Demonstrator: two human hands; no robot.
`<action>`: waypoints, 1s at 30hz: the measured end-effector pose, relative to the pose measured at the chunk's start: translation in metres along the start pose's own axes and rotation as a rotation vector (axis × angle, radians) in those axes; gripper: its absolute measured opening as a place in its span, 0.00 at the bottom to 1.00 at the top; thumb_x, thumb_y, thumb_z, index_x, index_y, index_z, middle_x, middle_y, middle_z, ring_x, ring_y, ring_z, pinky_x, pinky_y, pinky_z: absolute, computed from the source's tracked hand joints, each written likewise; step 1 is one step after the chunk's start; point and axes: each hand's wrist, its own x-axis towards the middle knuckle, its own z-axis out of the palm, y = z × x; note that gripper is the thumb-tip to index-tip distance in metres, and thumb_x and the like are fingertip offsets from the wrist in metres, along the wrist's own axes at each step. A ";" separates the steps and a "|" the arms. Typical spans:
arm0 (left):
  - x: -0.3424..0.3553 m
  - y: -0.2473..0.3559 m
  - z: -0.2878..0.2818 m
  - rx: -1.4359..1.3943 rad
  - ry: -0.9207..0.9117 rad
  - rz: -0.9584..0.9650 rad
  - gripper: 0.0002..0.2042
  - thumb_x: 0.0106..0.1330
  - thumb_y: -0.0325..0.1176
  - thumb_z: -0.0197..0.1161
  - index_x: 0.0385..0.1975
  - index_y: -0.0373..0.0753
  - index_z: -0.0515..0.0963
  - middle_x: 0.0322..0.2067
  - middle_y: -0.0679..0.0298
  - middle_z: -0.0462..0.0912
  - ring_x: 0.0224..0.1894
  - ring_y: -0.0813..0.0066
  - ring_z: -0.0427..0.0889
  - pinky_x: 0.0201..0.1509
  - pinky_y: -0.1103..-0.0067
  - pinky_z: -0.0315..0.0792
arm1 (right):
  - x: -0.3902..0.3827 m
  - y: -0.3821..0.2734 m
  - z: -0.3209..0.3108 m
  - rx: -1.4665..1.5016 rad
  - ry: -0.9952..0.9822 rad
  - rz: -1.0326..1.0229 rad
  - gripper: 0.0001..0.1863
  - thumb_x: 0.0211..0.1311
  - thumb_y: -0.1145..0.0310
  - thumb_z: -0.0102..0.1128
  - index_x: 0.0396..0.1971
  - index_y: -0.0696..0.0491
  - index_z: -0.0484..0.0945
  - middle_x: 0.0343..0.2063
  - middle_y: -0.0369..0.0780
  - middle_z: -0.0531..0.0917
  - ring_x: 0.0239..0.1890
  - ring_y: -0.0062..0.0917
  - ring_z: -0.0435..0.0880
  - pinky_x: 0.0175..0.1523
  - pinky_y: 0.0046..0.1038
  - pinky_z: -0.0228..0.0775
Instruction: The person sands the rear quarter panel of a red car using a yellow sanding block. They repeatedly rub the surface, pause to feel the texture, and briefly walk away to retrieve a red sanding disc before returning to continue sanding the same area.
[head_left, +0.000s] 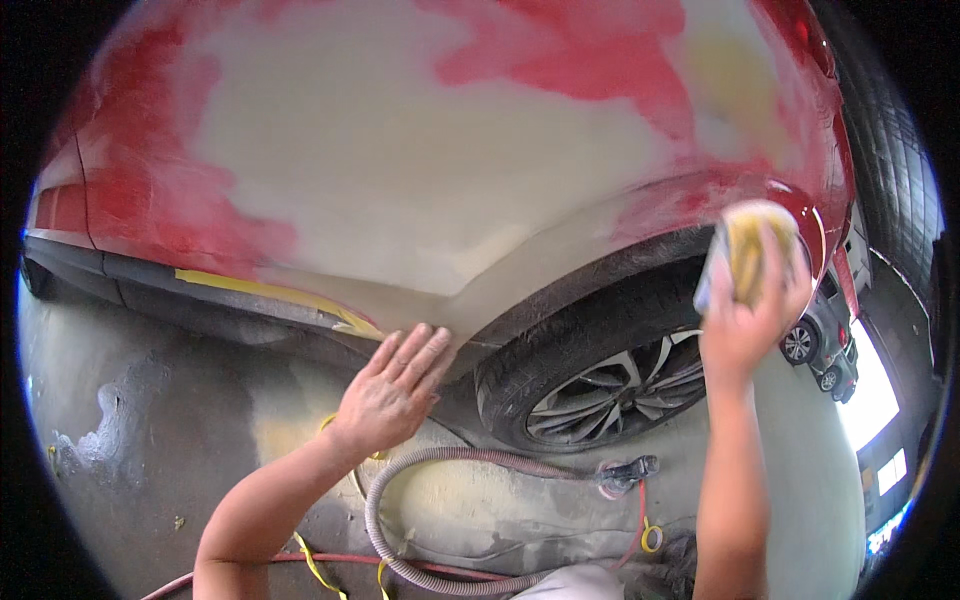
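A red car's rear side panel [400, 160] fills the upper view, with a large pale, smooth-looking patch of filler over its paint. My left hand [395, 390] lies flat at the panel's lower corner, just ahead of the wheel arch, fingers stretched out and dusty. In my right hand [755, 295] is a yellow-and-white sanding block [742, 240], smeared by motion. It is at the rear part of the wheel arch [590, 270]; whether it touches the panel I cannot tell. Below the arch stands the tyre with its spoked wheel [625, 395].
Yellow masking tape [270, 290] runs along the sill. On the floor lie a ribbed grey hose [375, 510], a sander [625, 475], a red air line [340, 557] and a yellow tape roll [652, 536]. Grey cars [825, 340] stand at the far right.
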 end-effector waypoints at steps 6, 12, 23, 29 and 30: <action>0.056 0.031 0.010 -0.025 0.250 -0.023 0.29 0.70 0.41 0.57 0.71 0.42 0.66 0.76 0.63 0.58 0.78 0.63 0.53 0.81 0.64 0.46 | -0.098 -0.102 -0.120 0.450 -0.606 0.098 0.35 0.59 0.65 0.69 0.67 0.48 0.68 0.66 0.60 0.62 0.63 0.55 0.70 0.62 0.55 0.68; 0.112 0.055 0.025 0.118 0.501 -0.132 0.32 0.65 0.53 0.64 0.63 0.38 0.75 0.70 0.56 0.68 0.76 0.55 0.57 0.80 0.60 0.45 | -0.123 -0.116 -0.139 0.849 -0.856 0.330 0.27 0.53 0.69 0.77 0.54 0.57 0.80 0.49 0.50 0.82 0.50 0.43 0.82 0.57 0.40 0.75; 0.213 0.077 -0.057 0.230 0.496 0.010 0.39 0.65 0.59 0.61 0.72 0.42 0.66 0.76 0.60 0.57 0.79 0.62 0.51 0.82 0.64 0.40 | -0.148 -0.084 -0.100 1.145 -0.677 0.655 0.31 0.55 0.69 0.75 0.60 0.60 0.75 0.55 0.49 0.77 0.55 0.40 0.79 0.62 0.40 0.71; 0.249 0.077 -0.101 0.274 0.370 0.212 0.40 0.65 0.59 0.59 0.73 0.42 0.64 0.77 0.62 0.56 0.80 0.62 0.50 0.82 0.64 0.39 | -0.129 -0.101 -0.088 1.231 -0.297 1.317 0.46 0.55 0.62 0.63 0.72 0.64 0.55 0.67 0.55 0.65 0.66 0.47 0.68 0.70 0.45 0.61; 0.244 0.075 -0.101 0.292 0.365 0.204 0.39 0.65 0.60 0.58 0.73 0.42 0.64 0.77 0.62 0.56 0.80 0.62 0.49 0.82 0.64 0.39 | -0.129 -0.105 -0.086 1.248 -0.243 1.416 0.48 0.55 0.61 0.62 0.73 0.64 0.53 0.69 0.57 0.63 0.68 0.48 0.67 0.71 0.45 0.61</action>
